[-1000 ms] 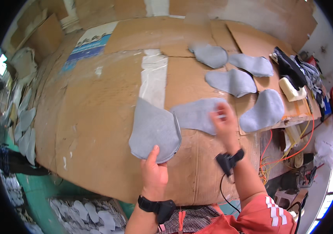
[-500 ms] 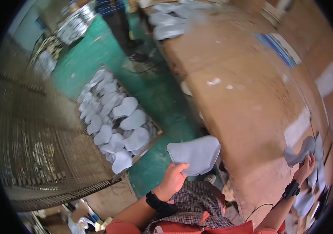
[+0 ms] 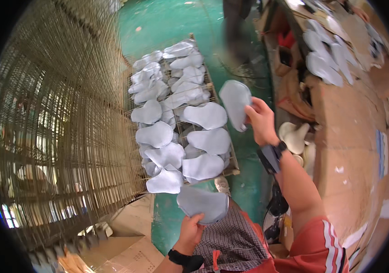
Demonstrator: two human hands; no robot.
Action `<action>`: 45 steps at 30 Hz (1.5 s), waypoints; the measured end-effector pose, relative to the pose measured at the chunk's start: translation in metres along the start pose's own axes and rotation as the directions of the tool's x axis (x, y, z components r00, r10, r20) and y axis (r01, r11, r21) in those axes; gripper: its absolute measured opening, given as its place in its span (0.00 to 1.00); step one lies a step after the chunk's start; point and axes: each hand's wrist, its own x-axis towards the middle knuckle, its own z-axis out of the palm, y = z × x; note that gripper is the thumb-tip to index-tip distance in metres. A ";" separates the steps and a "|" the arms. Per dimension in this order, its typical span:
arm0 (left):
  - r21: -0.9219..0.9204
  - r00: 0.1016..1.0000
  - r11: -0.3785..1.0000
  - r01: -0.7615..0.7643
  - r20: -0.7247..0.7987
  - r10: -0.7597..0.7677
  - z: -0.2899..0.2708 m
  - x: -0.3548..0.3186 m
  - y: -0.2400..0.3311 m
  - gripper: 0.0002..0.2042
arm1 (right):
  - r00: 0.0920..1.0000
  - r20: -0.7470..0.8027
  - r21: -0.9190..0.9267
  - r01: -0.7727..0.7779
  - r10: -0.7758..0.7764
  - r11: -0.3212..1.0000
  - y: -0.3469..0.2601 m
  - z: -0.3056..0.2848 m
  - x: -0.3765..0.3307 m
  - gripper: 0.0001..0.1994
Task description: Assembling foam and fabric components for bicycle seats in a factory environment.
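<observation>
My left hand (image 3: 191, 231) pinches the lower edge of a grey curved pad (image 3: 202, 204), thumb on its upper face, just in front of my checked apron. A second grey pad (image 3: 235, 102) stands tilted in my right hand (image 3: 263, 122), gripped at its right edge and held out over the green floor. Between my hands and the rack at the left, a wire-topped frame (image 3: 236, 172) bears several similar grey pads (image 3: 206, 142), laid overlapping in two rows. The pads are smooth, wide at one end and narrowed at the middle.
Left of the frame rises a tall rack of thin rods (image 3: 67, 136). To the right runs a cardboard-covered table (image 3: 349, 136) with more grey pads (image 3: 324, 63) at its far end. Pale shapes (image 3: 294, 136) sit below its edge. Another person's leg (image 3: 238, 36) stands beyond.
My right hand has swung from the table at the right over towards the frame, now carrying a pad. My view has turned left. My left hand still grips its pad.
</observation>
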 end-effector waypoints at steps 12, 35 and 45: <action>0.119 0.962 0.982 -0.149 -0.212 0.172 -0.020 0.119 0.039 0.23 | 0.973 -0.114 -0.616 -0.227 0.199 0.754 0.256 0.125 0.236 0.19; -0.337 0.951 0.914 -0.225 -0.281 0.131 -0.011 0.180 0.049 0.24 | 0.530 0.826 -0.062 0.426 -0.193 0.902 0.157 0.252 0.217 0.30; -0.276 0.932 0.944 -0.183 -0.356 0.076 -0.025 0.187 0.028 0.26 | 0.992 0.075 -0.600 -0.037 0.102 0.799 0.186 0.134 0.329 0.37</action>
